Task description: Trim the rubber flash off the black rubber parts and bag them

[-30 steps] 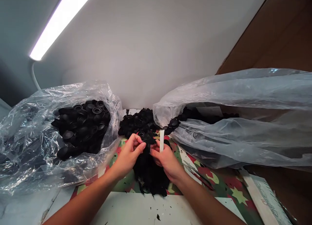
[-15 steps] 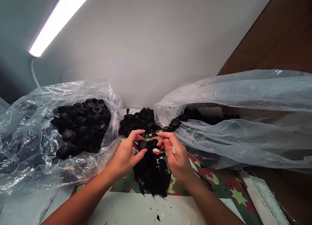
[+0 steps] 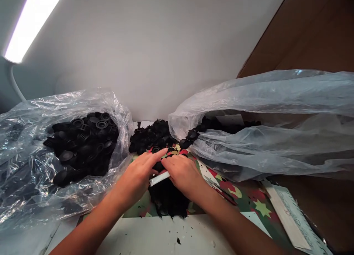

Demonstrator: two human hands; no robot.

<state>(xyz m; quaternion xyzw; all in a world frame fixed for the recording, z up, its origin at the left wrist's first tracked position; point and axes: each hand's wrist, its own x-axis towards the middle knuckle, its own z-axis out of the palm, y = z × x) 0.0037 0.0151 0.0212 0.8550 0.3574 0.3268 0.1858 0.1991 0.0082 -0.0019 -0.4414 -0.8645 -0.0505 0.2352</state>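
My left hand [image 3: 141, 171] is closed around a small black round rubber part [image 3: 158, 167], mostly hidden between the two hands. Right against it, my right hand [image 3: 183, 172] is closed on a slim white handle [image 3: 159, 178] that sticks out toward the left hand; its working end is out of sight. Beneath both hands lies a heap of black rubber scraps [image 3: 169, 201]. Just beyond them sits a pile of black ribbed round parts [image 3: 152, 136].
On the left, a clear plastic bag [image 3: 24, 166] holds many black round parts [image 3: 85, 144]. Another clear bag [image 3: 265, 155] lies open at the right, before a cardboard sheet [image 3: 312, 34]. Dark-red-handled scissors or tweezers [image 3: 225, 195] rest on the camouflage-patterned cover [image 3: 249, 196]. A lamp [image 3: 33, 23] shines upper left.
My hands have come together, the right one turning over so that the white handle now points left. The camera view has shifted slightly to the right.
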